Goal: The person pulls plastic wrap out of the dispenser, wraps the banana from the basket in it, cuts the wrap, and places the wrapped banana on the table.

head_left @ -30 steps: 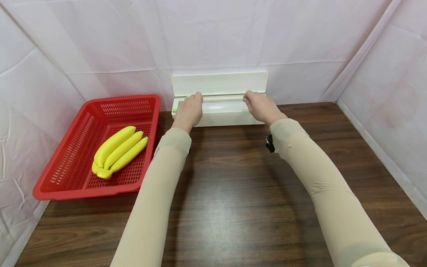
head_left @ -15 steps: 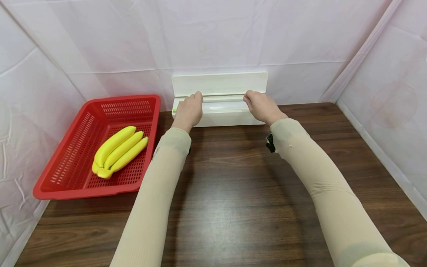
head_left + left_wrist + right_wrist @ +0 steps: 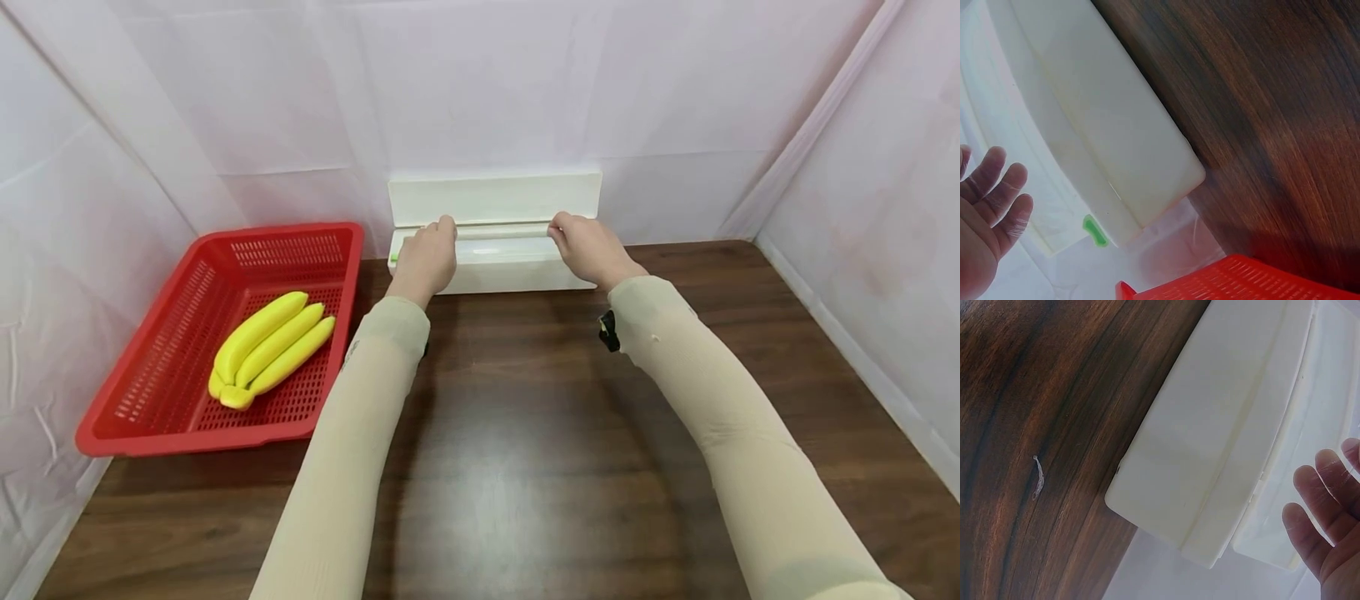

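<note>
Both arms reach straight out across the table (image 3: 510, 375), and here are the two hands, working over the long white box (image 3: 517, 277) at the far edge. Its lid (image 3: 495, 200) stands up along the back, close against the white sheeting (image 3: 480, 83). The left hand (image 3: 426, 257) is above the box's left part, knuckles up; the right hand (image 3: 592, 248) is over the right end, thumb meeting forefinger.

And what's in the grip? Clear film (image 3: 1334, 474) — you catch it glinting across the fingers at both wrists. The right hand pinches it; the left seems to pinch it too, though its thumb is hidden from me. The other fingers are loosely bent and spread. The film lies over the box's top, between the two hands, so sheer that I can't follow its edges.

A little green piece (image 3: 1095, 230) sits at the box's left end, just beside the left hand. Further left stands a red basket (image 3: 352, 275), a bunch of yellow bananas (image 3: 277, 342) lying inside — well apart from the hands. Near the box's right end, a thin pale scrap (image 3: 1039, 478) lies on the table.
</note>
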Demonstrator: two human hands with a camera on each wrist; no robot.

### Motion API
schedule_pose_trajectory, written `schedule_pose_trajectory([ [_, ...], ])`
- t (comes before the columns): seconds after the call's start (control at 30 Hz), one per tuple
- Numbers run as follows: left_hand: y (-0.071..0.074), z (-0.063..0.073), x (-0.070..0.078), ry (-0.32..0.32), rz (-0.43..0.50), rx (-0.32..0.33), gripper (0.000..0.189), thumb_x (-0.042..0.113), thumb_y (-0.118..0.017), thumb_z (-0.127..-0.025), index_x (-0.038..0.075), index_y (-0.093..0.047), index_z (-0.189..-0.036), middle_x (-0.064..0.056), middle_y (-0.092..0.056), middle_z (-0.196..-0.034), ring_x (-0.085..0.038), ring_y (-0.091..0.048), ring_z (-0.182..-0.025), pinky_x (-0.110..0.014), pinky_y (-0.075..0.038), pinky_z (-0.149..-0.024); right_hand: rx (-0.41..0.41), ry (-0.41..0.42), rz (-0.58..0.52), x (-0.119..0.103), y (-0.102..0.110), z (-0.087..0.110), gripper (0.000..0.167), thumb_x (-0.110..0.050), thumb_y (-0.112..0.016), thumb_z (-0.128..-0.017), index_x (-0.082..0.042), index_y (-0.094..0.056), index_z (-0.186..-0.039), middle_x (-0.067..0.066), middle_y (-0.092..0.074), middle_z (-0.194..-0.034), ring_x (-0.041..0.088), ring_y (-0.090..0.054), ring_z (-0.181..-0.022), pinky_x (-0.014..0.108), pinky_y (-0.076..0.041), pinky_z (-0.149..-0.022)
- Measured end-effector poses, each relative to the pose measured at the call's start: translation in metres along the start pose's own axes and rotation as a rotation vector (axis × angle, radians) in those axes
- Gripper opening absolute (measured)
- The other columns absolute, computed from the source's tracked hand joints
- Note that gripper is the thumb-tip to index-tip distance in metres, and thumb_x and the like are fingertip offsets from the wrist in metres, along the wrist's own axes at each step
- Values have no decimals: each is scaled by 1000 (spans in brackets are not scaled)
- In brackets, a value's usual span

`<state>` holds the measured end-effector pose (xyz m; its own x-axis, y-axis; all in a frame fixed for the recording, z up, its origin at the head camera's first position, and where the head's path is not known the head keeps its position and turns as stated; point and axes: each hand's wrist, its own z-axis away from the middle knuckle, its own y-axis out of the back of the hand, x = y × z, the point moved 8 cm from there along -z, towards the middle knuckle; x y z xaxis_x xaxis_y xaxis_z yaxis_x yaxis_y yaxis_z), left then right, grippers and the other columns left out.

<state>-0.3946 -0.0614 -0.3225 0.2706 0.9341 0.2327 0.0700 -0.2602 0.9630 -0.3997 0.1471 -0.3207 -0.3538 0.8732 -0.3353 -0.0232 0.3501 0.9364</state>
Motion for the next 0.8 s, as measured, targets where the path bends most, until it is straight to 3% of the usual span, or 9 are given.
schedule_pose_trajectory([
  [0.27,-3,3,5,-34,-12,34,31,28,-25,-103,5,-45,-107,-12,-56,-95,-32,-57,-88,-44,-48,-77,-6,-15,-5,4,-4,5,32,-27,-34,-103,-6,-51,-121,13,-61,-113,26,-58,-86,43,-46,-78],
  [0.43,-2,3,4,-47,-6,39,38,36,-43,-94,5,-46,-117,-13,-58,-108,-32,-57,-96,-44,-48,-82,6,-13,-5,5,-2,2,32,-27,-33,-103,-7,-51,-120,13,-61,-112,26,-57,-85,42,-45,-77],
  [0.67,2,1,5,-83,-79,82,24,21,-40,-99,2,-55,-100,-14,-59,-96,-32,-60,-91,-45,-50,-78,10,-16,-2,6,0,0,31,-27,-34,-103,-7,-51,-120,12,-61,-111,25,-57,-83,42,-45,-76],
  [0.8,6,1,6,-81,-75,102,24,21,-42,-100,2,-57,-99,-14,-60,-96,-32,-61,-91,-45,-51,-78,18,-13,-5,7,2,0,32,-27,-34,-103,-7,-51,-120,12,-61,-112,26,-58,-85,42,-46,-77],
])
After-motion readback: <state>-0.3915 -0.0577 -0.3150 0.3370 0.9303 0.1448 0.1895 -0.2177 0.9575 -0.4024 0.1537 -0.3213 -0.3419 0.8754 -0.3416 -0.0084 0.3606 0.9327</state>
